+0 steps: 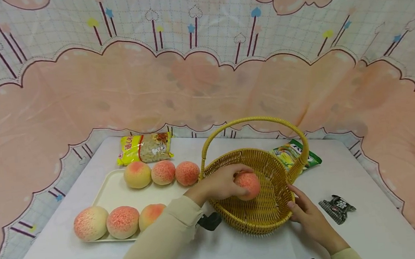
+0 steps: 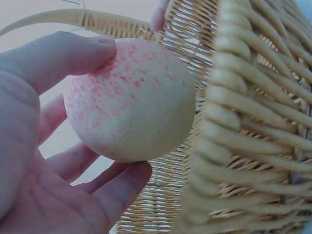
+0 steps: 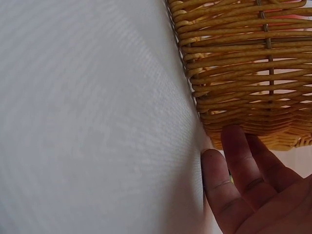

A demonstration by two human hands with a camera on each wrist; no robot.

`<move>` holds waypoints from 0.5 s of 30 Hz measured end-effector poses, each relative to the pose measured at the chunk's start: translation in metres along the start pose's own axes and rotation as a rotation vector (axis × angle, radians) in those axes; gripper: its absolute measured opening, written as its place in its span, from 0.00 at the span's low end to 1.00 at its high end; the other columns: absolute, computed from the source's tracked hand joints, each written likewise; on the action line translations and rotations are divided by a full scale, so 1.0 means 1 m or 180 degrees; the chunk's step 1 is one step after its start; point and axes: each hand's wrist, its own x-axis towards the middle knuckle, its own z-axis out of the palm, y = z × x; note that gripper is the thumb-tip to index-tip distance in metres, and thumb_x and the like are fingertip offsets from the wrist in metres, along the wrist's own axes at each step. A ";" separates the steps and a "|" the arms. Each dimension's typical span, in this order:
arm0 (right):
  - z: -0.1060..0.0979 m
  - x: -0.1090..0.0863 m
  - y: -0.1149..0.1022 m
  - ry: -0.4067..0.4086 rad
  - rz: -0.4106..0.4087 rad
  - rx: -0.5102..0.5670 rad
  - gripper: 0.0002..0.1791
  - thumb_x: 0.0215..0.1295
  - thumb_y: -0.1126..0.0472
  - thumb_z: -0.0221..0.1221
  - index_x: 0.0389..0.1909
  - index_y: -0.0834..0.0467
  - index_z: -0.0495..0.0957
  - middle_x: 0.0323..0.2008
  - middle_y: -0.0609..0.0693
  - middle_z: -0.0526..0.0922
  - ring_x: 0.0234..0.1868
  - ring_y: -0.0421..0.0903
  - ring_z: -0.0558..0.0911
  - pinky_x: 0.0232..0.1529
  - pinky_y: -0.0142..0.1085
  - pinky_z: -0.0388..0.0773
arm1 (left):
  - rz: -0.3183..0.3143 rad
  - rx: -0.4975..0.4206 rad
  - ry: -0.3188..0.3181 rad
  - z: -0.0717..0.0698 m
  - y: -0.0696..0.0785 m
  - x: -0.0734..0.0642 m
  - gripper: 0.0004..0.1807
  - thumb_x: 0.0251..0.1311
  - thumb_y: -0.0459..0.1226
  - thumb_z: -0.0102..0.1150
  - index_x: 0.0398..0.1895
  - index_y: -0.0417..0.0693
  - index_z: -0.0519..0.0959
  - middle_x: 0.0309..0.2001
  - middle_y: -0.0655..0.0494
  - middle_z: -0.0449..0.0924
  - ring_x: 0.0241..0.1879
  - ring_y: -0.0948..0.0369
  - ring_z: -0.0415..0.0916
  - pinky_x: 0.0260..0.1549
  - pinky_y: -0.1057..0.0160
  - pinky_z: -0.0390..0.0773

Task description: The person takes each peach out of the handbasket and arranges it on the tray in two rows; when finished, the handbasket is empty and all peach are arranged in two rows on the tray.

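My left hand [image 1: 225,183] holds a pink-speckled toy peach [image 1: 248,185] between thumb and fingers, over the inside of a yellow wicker basket [image 1: 260,223]. In the left wrist view the same peach [image 2: 134,102] shows its pale, red-flecked skin next to the woven rim [image 2: 224,122]. At the basket's right side, my right hand [image 1: 309,215] grips the rim near the foot of the tall handle. The right wrist view has its fingers [image 3: 243,161] against the outer weave; the thumb is hidden there. No other peach shows inside the basket.
Left of the basket, a cream tray [image 1: 110,187] bears several peaches [image 1: 123,222] in two rows. Behind it lies a yellow pasta bag [image 1: 146,148]. A green packet [image 1: 308,159] is behind the basket, and a small black packet [image 1: 337,208] lies to the right.
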 end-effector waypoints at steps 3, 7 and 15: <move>0.000 0.000 0.001 -0.0010 0.0008 0.0006 0.31 0.81 0.58 0.47 0.78 0.57 0.51 0.66 0.77 0.62 0.59 0.66 0.75 0.43 0.41 0.84 | 0.0067 0.0043 -0.0050 -0.004 0.004 -0.007 0.29 0.57 0.39 0.71 0.64 0.58 0.75 0.57 0.59 0.75 0.50 0.61 0.75 0.44 0.61 0.79; 0.000 0.000 0.002 -0.0034 0.0014 0.0016 0.31 0.81 0.58 0.47 0.78 0.57 0.50 0.67 0.78 0.61 0.59 0.66 0.75 0.44 0.42 0.84 | 0.0161 0.0073 -0.0114 -0.012 0.007 -0.019 0.29 0.56 0.39 0.69 0.63 0.58 0.75 0.56 0.60 0.75 0.49 0.61 0.75 0.43 0.62 0.79; 0.001 -0.001 0.002 0.0001 -0.0005 0.0012 0.30 0.80 0.59 0.47 0.78 0.56 0.51 0.65 0.77 0.64 0.59 0.65 0.75 0.44 0.41 0.83 | 0.0232 0.0130 -0.0182 -0.028 0.010 -0.045 0.29 0.57 0.42 0.68 0.64 0.61 0.74 0.57 0.61 0.75 0.49 0.62 0.75 0.44 0.61 0.79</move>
